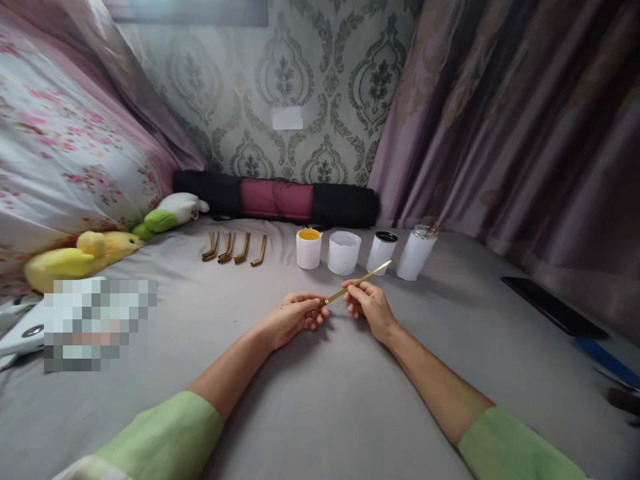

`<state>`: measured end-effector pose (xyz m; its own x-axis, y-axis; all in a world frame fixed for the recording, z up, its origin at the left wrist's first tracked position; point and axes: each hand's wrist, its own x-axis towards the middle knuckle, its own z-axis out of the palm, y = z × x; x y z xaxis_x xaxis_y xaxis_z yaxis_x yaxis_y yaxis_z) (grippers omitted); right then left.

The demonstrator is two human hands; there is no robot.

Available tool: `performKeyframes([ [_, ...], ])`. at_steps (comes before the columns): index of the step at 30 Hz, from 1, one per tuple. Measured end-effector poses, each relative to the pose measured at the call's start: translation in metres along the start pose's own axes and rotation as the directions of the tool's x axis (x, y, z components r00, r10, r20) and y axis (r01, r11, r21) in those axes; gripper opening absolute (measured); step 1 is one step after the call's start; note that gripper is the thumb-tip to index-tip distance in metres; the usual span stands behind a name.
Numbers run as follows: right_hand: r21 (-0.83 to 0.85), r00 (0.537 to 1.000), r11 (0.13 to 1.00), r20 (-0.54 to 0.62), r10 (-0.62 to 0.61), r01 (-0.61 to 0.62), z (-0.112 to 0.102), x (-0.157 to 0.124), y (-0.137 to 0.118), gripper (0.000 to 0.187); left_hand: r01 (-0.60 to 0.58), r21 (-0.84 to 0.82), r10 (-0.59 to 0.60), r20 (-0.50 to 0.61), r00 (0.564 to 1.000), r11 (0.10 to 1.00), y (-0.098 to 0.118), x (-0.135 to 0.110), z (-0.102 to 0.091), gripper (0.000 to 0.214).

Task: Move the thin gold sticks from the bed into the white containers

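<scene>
A thin, shiny gold strip (337, 295) slants up to the right between my two hands, over the grey sheet. Its lower end is pinched by my left hand (300, 315), fingers closed. Farther along, the thumb and fingers of my right hand (371, 307) grip the strip, and its pointed tip sticks out beyond them. Several bent gold-brown strips in small bundles (243, 248) lie at the back left. Behind my hands stand a white cup with orange-yellow contents (309, 255), a whitish tub (344, 257), a white cup with dark contents (383, 250) and a jar with thin sticks (414, 257).
A long black-and-maroon roll (277, 200) lies against the wall. Plush toys (83, 260) and a white device (33, 330) are at the left. On the right are a black phone-like slab (553, 307) and a blue object (607, 360). Curtains (480, 133) hang at the right.
</scene>
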<state>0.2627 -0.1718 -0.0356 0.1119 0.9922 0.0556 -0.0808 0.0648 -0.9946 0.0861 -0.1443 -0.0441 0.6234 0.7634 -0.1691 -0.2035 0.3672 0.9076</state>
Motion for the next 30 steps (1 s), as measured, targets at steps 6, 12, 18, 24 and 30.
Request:
performKeyframes([
  [6, 0.007, 1.000, 1.000, 0.003, 0.003, -0.003, -0.001, 0.000, 0.000, 0.024, 0.011, -0.010, -0.012, -0.019, 1.000, 1.000, 0.000, 0.001, 0.000, 0.025],
  [12, 0.021, 1.000, 1.000, -0.006, -0.002, 0.002, -0.001, 0.000, 0.001, 0.024, 0.020, -0.015, -0.021, -0.052, 0.998, 1.000, 0.001, 0.000, 0.001, 0.024],
  [18, 0.038, 0.999, 0.999, -0.037, -0.014, 0.015, -0.004, 0.001, 0.002, 0.029, 0.030, -0.031, -0.032, -0.091, 0.995, 0.999, 0.006, -0.002, 0.004, 0.022],
  [24, 0.053, 0.996, 0.998, -0.090, -0.017, 0.022, -0.006, 0.004, 0.004, 0.033, 0.024, -0.037, -0.028, -0.103, 0.994, 0.999, 0.007, -0.004, 0.004, 0.022],
  [30, 0.087, 0.989, 0.995, -0.146, -0.035, 0.048, -0.007, 0.004, 0.004, 0.034, 0.035, -0.040, -0.040, -0.127, 0.991, 0.999, 0.010, -0.006, 0.005, 0.022],
])
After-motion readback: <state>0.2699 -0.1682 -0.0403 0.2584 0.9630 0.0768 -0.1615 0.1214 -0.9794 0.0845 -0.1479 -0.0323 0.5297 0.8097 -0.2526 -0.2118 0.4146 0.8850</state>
